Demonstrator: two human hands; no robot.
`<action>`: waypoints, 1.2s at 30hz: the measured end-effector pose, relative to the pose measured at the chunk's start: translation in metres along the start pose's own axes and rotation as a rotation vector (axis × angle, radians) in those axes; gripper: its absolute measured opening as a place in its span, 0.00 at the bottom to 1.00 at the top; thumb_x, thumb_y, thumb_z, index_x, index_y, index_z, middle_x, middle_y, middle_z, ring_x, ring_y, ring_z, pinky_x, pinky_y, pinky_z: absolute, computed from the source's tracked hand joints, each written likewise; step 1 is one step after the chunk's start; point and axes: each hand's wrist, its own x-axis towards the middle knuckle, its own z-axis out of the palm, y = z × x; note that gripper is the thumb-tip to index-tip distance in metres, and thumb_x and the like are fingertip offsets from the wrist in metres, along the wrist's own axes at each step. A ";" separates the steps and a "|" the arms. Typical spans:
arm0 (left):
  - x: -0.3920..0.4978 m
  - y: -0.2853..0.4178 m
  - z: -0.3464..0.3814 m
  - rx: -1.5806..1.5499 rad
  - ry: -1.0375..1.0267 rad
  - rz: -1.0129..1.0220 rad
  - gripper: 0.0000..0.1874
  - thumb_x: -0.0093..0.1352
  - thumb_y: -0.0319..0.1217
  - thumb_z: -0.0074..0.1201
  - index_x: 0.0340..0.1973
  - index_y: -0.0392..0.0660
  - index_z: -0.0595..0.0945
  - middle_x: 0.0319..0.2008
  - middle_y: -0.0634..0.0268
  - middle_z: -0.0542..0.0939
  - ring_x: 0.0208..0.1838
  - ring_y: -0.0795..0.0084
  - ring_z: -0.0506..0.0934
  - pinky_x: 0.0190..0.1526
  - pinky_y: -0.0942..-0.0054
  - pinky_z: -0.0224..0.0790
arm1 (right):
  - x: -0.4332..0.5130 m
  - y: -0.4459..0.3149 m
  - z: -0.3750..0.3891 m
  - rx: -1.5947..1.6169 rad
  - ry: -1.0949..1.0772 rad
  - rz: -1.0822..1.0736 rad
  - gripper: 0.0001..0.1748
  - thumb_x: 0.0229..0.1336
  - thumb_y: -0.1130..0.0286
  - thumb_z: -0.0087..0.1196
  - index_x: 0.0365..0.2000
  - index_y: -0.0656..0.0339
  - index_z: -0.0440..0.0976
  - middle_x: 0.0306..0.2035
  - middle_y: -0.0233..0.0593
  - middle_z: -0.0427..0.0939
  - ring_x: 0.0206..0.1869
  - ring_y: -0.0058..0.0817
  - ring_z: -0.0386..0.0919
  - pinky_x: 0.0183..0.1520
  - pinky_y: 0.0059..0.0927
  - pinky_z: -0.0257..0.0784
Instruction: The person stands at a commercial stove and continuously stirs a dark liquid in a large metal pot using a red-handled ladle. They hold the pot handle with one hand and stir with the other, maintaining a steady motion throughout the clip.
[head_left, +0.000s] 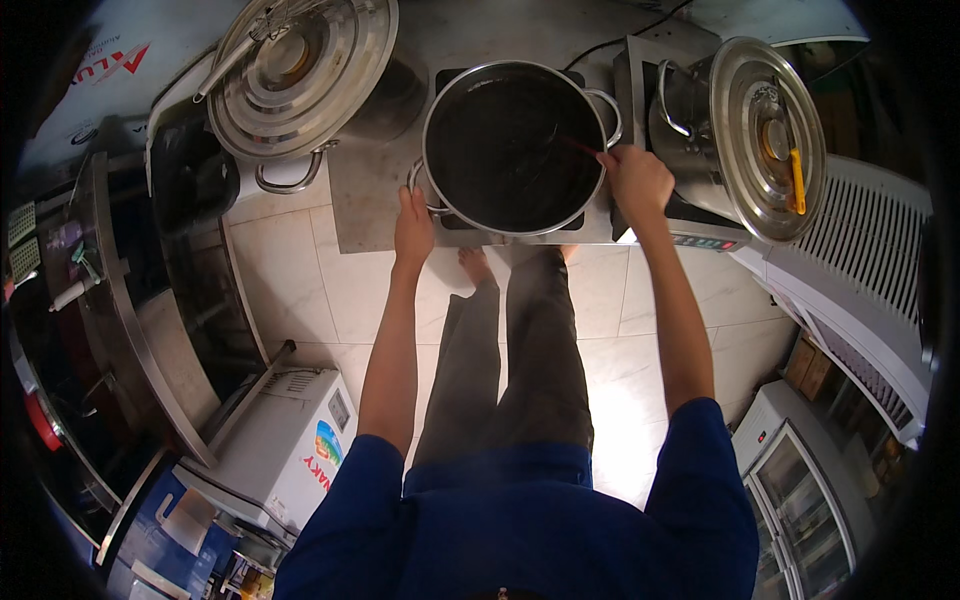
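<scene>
A wide steel pot (517, 217) full of dark liquid (495, 142) stands in front of me on a flat black hob (574, 223). My left hand (413, 225) grips the pot's left loop handle (414, 174). Over the right rim, my right hand (637, 180) is closed around the thin reddish handle of a stirring utensil (579, 147). The utensil slants into the liquid, and its head is mostly hidden there. The pot's right loop handle (616, 116) sticks out just above my right hand, untouched.
Left of the pot, a lidded stockpot (382, 90) carries a whisk (232, 64) on its lid. At right, another lidded stockpot (694, 127) sits on an induction cooker (686, 234), with a yellow-handled tool (797, 180) on top. A black bin-like container (191, 176) and a ventilated white appliance (870, 232) flank the counter.
</scene>
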 end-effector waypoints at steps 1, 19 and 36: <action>0.001 -0.001 0.001 0.022 -0.004 -0.005 0.21 0.75 0.47 0.24 0.47 0.42 0.61 0.30 0.37 0.76 0.39 0.33 0.73 0.39 0.46 0.60 | -0.001 -0.005 0.006 -0.006 0.127 0.038 0.16 0.55 0.51 0.52 0.29 0.51 0.80 0.26 0.41 0.80 0.33 0.42 0.80 0.34 0.41 0.74; 0.006 -0.002 -0.002 0.157 -0.009 -0.012 0.24 0.75 0.48 0.24 0.46 0.39 0.64 0.39 0.34 0.76 0.45 0.33 0.72 0.45 0.48 0.62 | -0.005 -0.012 0.011 0.067 -0.099 -0.243 0.15 0.54 0.52 0.55 0.26 0.52 0.80 0.23 0.42 0.79 0.29 0.41 0.80 0.31 0.40 0.74; 0.002 0.003 -0.002 0.154 0.033 0.013 0.23 0.75 0.47 0.25 0.45 0.37 0.63 0.32 0.36 0.76 0.40 0.34 0.73 0.41 0.48 0.62 | -0.001 -0.008 0.018 0.073 0.279 -0.182 0.17 0.59 0.54 0.49 0.28 0.54 0.79 0.21 0.45 0.78 0.27 0.44 0.79 0.27 0.42 0.72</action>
